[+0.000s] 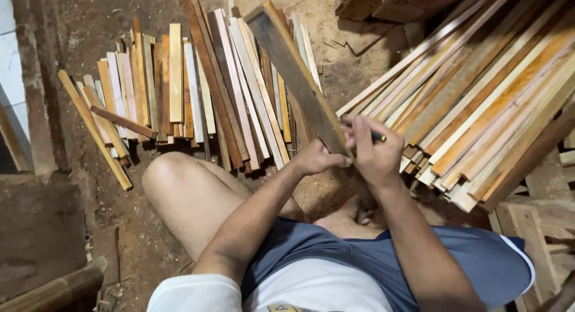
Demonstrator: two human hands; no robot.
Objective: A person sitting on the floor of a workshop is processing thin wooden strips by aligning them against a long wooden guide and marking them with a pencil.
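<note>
Both hands meet on a flat grey plank: left gripping, right pinching a dark pencil.

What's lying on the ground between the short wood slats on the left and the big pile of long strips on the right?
In the head view, the dark plank held by both hands, over bare sawdust-strewn dirt.

No packages, labels, signs or screens visible anywhere in view; only bare wood and dirt ground, nothing printed or wrapped to report
</note>
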